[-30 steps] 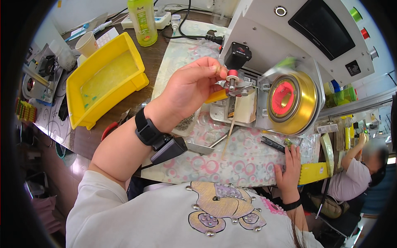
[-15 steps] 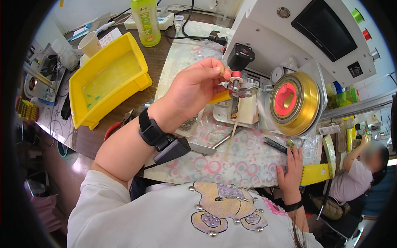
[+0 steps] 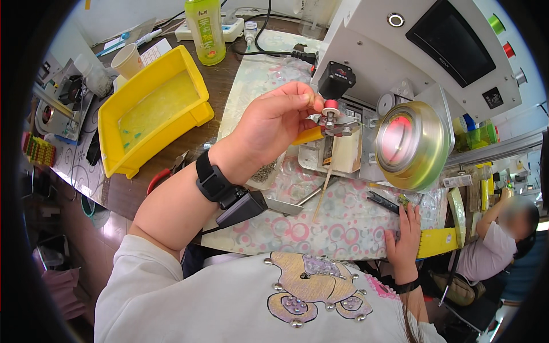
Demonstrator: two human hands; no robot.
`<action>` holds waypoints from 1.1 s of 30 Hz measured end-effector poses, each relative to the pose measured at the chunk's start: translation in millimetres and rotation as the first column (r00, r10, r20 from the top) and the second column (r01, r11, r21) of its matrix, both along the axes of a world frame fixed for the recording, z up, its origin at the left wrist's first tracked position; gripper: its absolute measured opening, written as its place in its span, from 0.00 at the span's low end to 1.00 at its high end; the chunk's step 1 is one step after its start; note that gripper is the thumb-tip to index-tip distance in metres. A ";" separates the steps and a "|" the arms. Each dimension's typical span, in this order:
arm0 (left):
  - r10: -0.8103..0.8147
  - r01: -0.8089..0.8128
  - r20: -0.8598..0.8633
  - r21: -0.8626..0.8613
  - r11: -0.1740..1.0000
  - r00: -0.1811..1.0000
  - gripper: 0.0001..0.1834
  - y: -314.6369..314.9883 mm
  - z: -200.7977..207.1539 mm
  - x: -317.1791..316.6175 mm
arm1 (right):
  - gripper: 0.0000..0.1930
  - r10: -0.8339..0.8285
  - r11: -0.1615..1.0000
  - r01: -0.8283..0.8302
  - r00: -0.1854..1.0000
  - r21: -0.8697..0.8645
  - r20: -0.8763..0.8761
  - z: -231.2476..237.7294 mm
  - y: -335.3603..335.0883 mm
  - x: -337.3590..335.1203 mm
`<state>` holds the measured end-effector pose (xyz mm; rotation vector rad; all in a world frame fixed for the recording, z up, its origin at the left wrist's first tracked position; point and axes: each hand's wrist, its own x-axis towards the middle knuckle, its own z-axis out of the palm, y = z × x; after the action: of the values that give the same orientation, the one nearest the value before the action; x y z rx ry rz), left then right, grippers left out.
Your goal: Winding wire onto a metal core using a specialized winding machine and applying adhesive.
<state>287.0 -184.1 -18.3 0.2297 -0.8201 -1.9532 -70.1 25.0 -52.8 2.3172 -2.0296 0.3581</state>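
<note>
Fingertips (image 3: 317,104) of the left hand (image 3: 277,118) pinched together beside the spring-loaded red knob (image 3: 330,104); right hand (image 3: 405,239), apart at its five o'clock, lay open.

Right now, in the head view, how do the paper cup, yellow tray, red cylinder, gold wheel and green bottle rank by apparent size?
Largest to smallest:
yellow tray
gold wheel
green bottle
paper cup
red cylinder
</note>
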 end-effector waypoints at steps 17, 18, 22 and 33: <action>-0.009 0.009 -0.008 0.003 1.000 1.000 0.05 -0.7 -1.3 0.2 | 0.34 0.012 1.000 -0.012 1.000 -0.008 0.008 0.9 -0.4 0.9; -0.011 0.011 -0.010 0.002 1.000 1.000 0.05 -0.7 -1.2 0.2 | 0.35 0.011 1.000 -0.011 1.000 -0.009 0.006 0.9 -0.4 1.0; -0.011 0.011 -0.009 0.004 1.000 1.000 0.06 -0.3 -1.0 0.4 | 0.35 0.015 1.000 -0.014 1.000 -0.008 0.009 1.2 -0.6 1.0; -0.012 0.012 -0.017 0.003 1.000 1.000 0.05 0.2 -0.7 0.2 | 0.35 0.012 1.000 -0.012 1.000 -0.017 0.008 -1.1 0.8 -0.5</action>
<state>287.2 -183.8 -19.0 0.2104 -0.8084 -1.9650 -70.7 25.9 -53.9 2.3225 -2.0087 0.3845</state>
